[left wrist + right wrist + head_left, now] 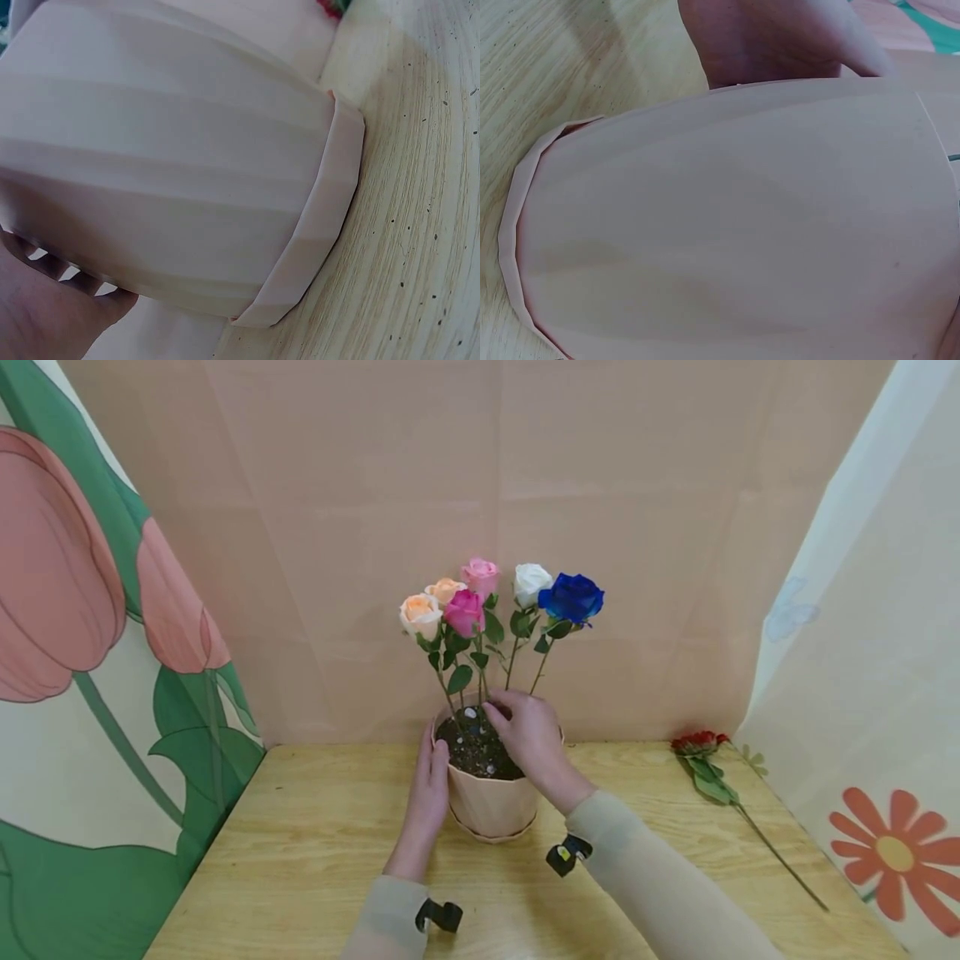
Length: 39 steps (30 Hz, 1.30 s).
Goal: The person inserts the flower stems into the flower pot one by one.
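A pale pink faceted flower pot (491, 806) full of dark soil (480, 747) stands upright on its saucer (493, 838). My left hand (429, 781) rests along the pot's left side with fairly straight fingers, thumb by the rim. At the right side my right hand (528, 739) reaches over the rim, its thumb and forefinger pinching a rose stem low above the soil. In the pot stand peach roses (421, 616), a magenta rose (465, 612), a light pink rose (481, 577), a white rose (532, 584) and a blue rose (572, 599). The right wrist view hides the right fingertips.
A red flower (701, 743) with a long stem lies on the wooden table (322, 843) at the right. A plain pinkish cloth (360, 527) hangs close behind the pot. Flower-printed panels flank the table on both sides.
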{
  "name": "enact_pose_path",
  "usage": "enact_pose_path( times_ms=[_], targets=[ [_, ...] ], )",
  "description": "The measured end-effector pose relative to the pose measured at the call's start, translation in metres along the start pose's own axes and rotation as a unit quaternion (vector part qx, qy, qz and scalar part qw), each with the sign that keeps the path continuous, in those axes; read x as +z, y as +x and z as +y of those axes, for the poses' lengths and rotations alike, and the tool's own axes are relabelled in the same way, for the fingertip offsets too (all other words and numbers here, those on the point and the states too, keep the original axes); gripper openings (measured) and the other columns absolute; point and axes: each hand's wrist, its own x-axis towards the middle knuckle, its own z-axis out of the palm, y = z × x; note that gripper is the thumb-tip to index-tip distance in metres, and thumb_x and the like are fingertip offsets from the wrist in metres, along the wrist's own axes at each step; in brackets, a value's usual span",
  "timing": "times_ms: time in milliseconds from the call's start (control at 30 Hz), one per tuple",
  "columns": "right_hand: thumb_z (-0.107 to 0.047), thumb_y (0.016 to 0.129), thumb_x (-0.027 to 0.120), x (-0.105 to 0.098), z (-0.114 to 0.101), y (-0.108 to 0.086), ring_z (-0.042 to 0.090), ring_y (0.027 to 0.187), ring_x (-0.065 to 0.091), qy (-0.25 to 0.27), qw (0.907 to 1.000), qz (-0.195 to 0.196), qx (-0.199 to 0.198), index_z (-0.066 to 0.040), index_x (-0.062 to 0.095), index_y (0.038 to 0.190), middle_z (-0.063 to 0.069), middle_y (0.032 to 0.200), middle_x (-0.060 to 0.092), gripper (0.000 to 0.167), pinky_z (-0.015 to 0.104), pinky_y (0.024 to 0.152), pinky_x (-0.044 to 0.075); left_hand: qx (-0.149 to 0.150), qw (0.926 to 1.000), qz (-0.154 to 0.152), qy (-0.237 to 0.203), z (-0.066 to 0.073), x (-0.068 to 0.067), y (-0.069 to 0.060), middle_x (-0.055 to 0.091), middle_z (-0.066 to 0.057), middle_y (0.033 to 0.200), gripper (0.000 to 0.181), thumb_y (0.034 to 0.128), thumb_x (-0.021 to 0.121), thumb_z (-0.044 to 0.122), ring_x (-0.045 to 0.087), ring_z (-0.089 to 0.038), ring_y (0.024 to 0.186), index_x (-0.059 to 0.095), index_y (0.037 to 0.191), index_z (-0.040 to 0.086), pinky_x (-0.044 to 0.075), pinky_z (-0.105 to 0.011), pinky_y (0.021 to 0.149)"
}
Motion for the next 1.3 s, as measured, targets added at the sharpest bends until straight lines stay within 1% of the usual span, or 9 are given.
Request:
enact_pose_path(
  times_ms=[233, 367, 633, 833, 1000, 1133, 1300],
  targets=[
    [-0.018, 0.107, 0.078, 0.0007, 0.0, -0.002, 0.03, 0.094, 0.08, -0.011, 0.9999, 0.005, -0.007, -0.004, 0.085, 0.12, 0.012, 0.109, 0.083, 0.02, 0.05, 0.083, 0.066, -0.002, 1.0, 0.0, 0.001, -0.0029, 0.0003, -0.0008, 0.018, -0.008, 0.183, 0.064, 0.122, 0.032, 0.048, 0.017, -0.034, 0.167, 0.018, 0.179, 0.022, 0.017, -0.061, 0.134],
    [-0.017, 0.106, 0.079, 0.0001, -0.0007, -0.0042, 0.029, 0.094, 0.08, -0.003, 1.0, 0.004, -0.005, -0.005, 0.085, 0.121, 0.012, 0.11, 0.083, 0.02, 0.049, 0.083, 0.066, -0.004, 1.0, -0.001, 0.003, -0.0023, -0.0001, -0.0012, 0.018, -0.005, 0.183, 0.065, 0.1216, 0.032, 0.049, 0.016, -0.032, 0.167, 0.017, 0.179, 0.023, 0.017, -0.06, 0.134],
    [-0.019, 0.105, 0.081, -0.0007, -0.0014, -0.0079, 0.028, 0.098, 0.08, 0.022, 0.9996, 0.014, 0.011, -0.006, 0.084, 0.122, 0.011, 0.114, 0.083, 0.022, 0.05, 0.085, 0.066, -0.005, 1.0, -0.001, 0.004, -0.0022, -0.0011, -0.0014, 0.017, -0.006, 0.184, 0.067, 0.1208, 0.032, 0.053, 0.016, -0.032, 0.168, 0.016, 0.179, 0.024, 0.016, -0.059, 0.134],
    [-0.024, 0.104, 0.081, -0.0001, -0.0009, -0.0088, 0.025, 0.089, 0.08, 0.028, 0.9991, 0.029, 0.013, -0.007, 0.086, 0.118, 0.009, 0.107, 0.084, 0.022, 0.048, 0.079, 0.066, -0.003, 1.0, -0.001, 0.005, -0.0032, -0.001, -0.0015, 0.017, -0.006, 0.183, 0.069, 0.12, 0.032, 0.056, 0.016, -0.032, 0.167, 0.017, 0.179, 0.024, 0.016, -0.058, 0.134],
    [-0.023, 0.103, 0.083, 0.0003, -0.0024, -0.0079, 0.022, 0.083, 0.078, 0.033, 0.9986, 0.04, 0.014, -0.008, 0.087, 0.114, 0.007, 0.1, 0.083, 0.019, 0.046, 0.073, 0.064, -0.004, 1.0, 0.001, 0.007, -0.0036, -0.0014, -0.001, 0.018, -0.005, 0.183, 0.071, 0.119, 0.032, 0.059, 0.016, -0.031, 0.167, 0.017, 0.179, 0.024, 0.016, -0.057, 0.135],
    [-0.024, 0.103, 0.083, 0.0009, -0.0022, -0.0081, 0.019, 0.08, 0.076, 0.038, 0.9983, 0.043, 0.013, -0.01, 0.086, 0.11, 0.005, 0.096, 0.083, 0.017, 0.043, 0.071, 0.064, -0.007, 0.9999, 0.001, 0.008, -0.0028, -0.0015, -0.0012, 0.018, -0.006, 0.183, 0.069, 0.1199, 0.032, 0.056, 0.016, -0.031, 0.167, 0.018, 0.179, 0.024, 0.016, -0.057, 0.135],
    [-0.023, 0.101, 0.085, 0.0004, -0.0008, -0.0088, 0.021, 0.081, 0.077, 0.049, 0.9972, 0.056, 0.005, -0.007, 0.086, 0.111, 0.007, 0.098, 0.083, 0.018, 0.044, 0.071, 0.065, -0.007, 1.0, 0.001, 0.007, -0.0021, -0.0013, -0.0013, 0.018, -0.007, 0.183, 0.066, 0.121, 0.032, 0.052, 0.016, -0.033, 0.167, 0.018, 0.179, 0.023, 0.016, -0.059, 0.134]
  ],
)
